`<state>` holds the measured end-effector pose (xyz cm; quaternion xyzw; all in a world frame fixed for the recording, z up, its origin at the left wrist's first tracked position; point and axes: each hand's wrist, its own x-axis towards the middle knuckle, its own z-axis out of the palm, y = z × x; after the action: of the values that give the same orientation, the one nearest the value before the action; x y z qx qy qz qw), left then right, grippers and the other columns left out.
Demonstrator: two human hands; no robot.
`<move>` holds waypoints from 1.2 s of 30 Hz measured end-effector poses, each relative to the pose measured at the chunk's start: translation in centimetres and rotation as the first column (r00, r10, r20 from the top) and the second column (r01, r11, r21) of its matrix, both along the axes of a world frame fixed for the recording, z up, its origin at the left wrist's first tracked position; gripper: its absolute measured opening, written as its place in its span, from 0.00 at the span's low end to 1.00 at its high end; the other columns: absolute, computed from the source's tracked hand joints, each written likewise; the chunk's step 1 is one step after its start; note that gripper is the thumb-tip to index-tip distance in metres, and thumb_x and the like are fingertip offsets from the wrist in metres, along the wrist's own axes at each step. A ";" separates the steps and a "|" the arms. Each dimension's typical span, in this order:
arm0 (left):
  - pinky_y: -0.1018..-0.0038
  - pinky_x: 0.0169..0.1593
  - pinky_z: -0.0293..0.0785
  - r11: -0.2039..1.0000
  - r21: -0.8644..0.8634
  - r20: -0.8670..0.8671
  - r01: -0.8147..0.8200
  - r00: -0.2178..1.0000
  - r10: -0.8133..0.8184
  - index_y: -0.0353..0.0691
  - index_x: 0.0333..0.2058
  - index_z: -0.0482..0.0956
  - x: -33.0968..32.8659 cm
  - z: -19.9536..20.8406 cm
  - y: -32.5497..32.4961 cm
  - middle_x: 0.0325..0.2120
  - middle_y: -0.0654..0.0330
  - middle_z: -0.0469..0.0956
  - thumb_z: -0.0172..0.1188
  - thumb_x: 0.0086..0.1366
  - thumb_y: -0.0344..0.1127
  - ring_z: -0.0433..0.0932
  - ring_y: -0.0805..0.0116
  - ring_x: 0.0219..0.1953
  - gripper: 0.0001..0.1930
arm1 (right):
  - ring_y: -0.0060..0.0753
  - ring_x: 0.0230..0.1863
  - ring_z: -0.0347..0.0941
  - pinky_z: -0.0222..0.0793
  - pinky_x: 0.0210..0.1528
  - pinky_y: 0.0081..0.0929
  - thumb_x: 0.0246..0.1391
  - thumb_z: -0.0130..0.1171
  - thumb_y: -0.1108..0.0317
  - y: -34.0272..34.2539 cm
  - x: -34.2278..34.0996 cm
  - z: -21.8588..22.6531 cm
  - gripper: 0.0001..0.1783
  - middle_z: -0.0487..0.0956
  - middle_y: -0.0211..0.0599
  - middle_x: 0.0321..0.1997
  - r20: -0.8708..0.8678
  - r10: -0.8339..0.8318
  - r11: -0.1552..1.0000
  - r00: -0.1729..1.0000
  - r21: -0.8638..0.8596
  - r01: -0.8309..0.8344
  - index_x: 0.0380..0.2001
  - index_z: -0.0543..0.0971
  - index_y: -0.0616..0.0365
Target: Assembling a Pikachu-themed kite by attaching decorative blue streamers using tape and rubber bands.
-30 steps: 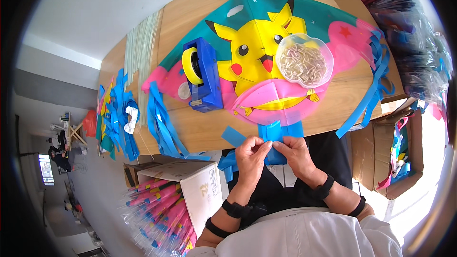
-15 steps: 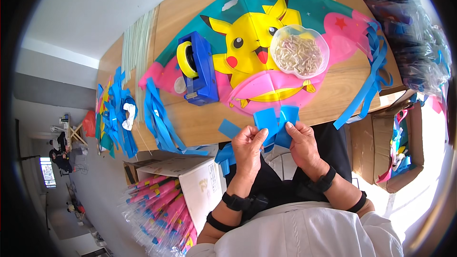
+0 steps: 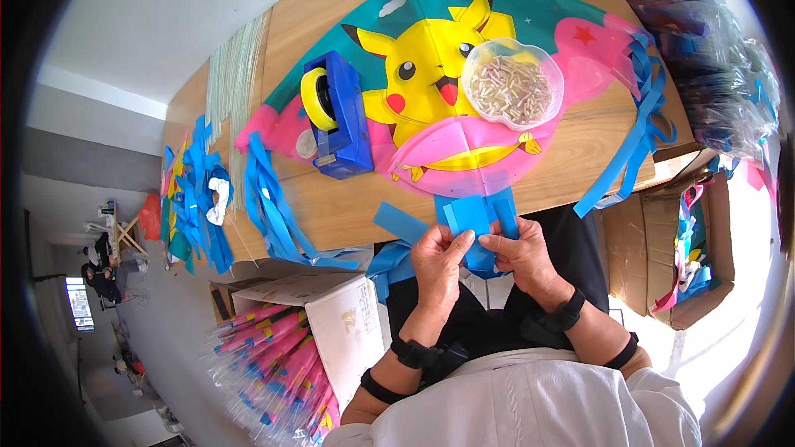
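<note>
At the table's front edge my left hand [image 3: 439, 266] pinches blue ribbon tails [image 3: 469, 217] between thumb and fingers. Close beside it, my right hand [image 3: 530, 257] grips the same tails, its thumb tip almost meeting the left one. The tails overlap the lower tip of a kite [image 3: 356, 54] printed with a yellow cartoon figure on teal and pink. More blue ribbon [image 3: 396, 261] hangs over the edge beside my left hand. On the kite stand a blue tape dispenser [image 3: 353, 139] with a yellow roll and a clear bowl [image 3: 556, 87] of small pale tube pieces.
Blue ribbon bundles [image 3: 277, 203] lie at the left, with thin pale rods [image 3: 236, 66] behind. Further blue ribbons [image 3: 633, 141] hang at the right. A cardboard box [image 3: 633, 252] stands lower right, a white carton [image 3: 344, 323] of packed kites lower left. Plastic-wrapped bundles [image 3: 704, 50] fill the far right.
My hands have come closer together, the right one moving left and slightly down. The blue tails between them, spread apart before, now overlap more. The whole view has shifted slightly.
</note>
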<state>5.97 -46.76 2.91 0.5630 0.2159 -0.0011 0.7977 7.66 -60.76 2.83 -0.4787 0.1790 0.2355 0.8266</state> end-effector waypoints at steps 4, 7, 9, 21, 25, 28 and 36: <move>0.86 0.21 0.57 1.000 -0.017 -0.027 0.018 0.999 -0.019 0.40 0.21 0.72 -0.1 0.3 0.1 0.17 0.71 0.71 0.66 0.56 0.27 0.63 0.86 0.18 0.11 | 0.12 0.13 0.58 0.51 0.15 0.14 0.49 0.65 0.73 0.1 0.1 0.3 0.08 0.67 0.20 0.14 -0.028 -0.089 0.996 0.996 -0.013 0.089 0.20 0.76 0.57; 0.84 0.21 0.58 0.997 -0.029 -0.049 0.071 0.996 -0.072 0.40 0.19 0.71 -0.8 -0.3 2.0 0.16 0.71 0.70 0.67 0.53 0.27 0.62 0.86 0.18 0.12 | 0.11 0.13 0.56 0.48 0.15 0.14 0.49 0.64 0.73 -0.3 0.8 -0.2 0.07 0.67 0.21 0.14 -0.008 -0.189 0.982 0.982 -0.002 0.189 0.21 0.77 0.58; 0.71 0.23 0.65 0.654 0.523 -0.206 0.546 0.826 -0.525 0.36 0.17 0.71 -0.6 0.9 4.0 0.13 0.62 0.70 0.67 0.51 0.34 0.69 0.68 0.16 0.14 | 0.11 0.13 0.57 0.49 0.15 0.14 0.49 0.64 0.73 -0.2 1.4 0.1 0.07 0.67 0.21 0.14 0.009 -0.175 0.982 0.984 -0.074 0.176 0.20 0.76 0.59; 0.61 0.56 0.63 0.007 0.998 -0.036 0.057 0.724 -0.689 0.33 0.54 0.69 1.8 1.7 2.3 0.57 0.50 0.66 0.66 0.52 0.32 0.64 0.52 0.59 0.30 | 0.14 0.17 0.62 0.59 0.18 0.22 0.46 0.63 0.70 2.0 2.5 -2.1 0.11 0.70 0.29 0.12 0.227 0.020 0.820 0.974 -0.561 0.114 0.20 0.76 0.67; 0.60 0.57 0.61 -0.033 0.993 -0.109 0.117 0.745 -0.658 0.32 0.56 0.67 1.0 -0.7 1.7 0.61 0.51 0.62 0.67 0.51 0.35 0.61 0.54 0.61 0.34 | 0.15 0.18 0.62 0.59 0.20 0.21 0.46 0.64 0.70 2.2 2.7 -1.3 0.10 0.70 0.29 0.14 0.274 0.092 0.757 0.957 -0.644 0.111 0.21 0.76 0.68; 0.60 0.57 0.60 -0.044 0.992 -0.115 0.114 0.746 -0.656 0.32 0.56 0.67 1.0 -1.0 1.6 0.61 0.51 0.62 0.67 0.51 0.37 0.61 0.55 0.61 0.34 | 0.14 0.20 0.62 0.61 0.21 0.21 0.46 0.64 0.71 2.0 2.5 -1.2 0.09 0.71 0.29 0.15 0.271 0.146 0.706 0.951 -0.703 0.092 0.24 0.77 0.67; 0.58 0.57 0.60 -0.054 0.994 -0.105 0.091 0.760 -0.642 0.32 0.54 0.69 0.7 -1.1 1.3 0.59 0.48 0.64 0.67 0.50 0.36 0.62 0.52 0.61 0.32 | 0.48 0.23 0.75 0.71 0.25 0.34 0.43 0.58 0.74 0.5 1.4 -1.2 0.22 0.78 0.46 0.25 0.519 0.539 0.465 0.664 -0.840 0.280 0.46 0.73 0.60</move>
<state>6.63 -45.42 1.80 0.9646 -0.1786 0.0369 0.1903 9.02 -60.28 1.67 -0.8933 -0.1172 -0.0344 0.4325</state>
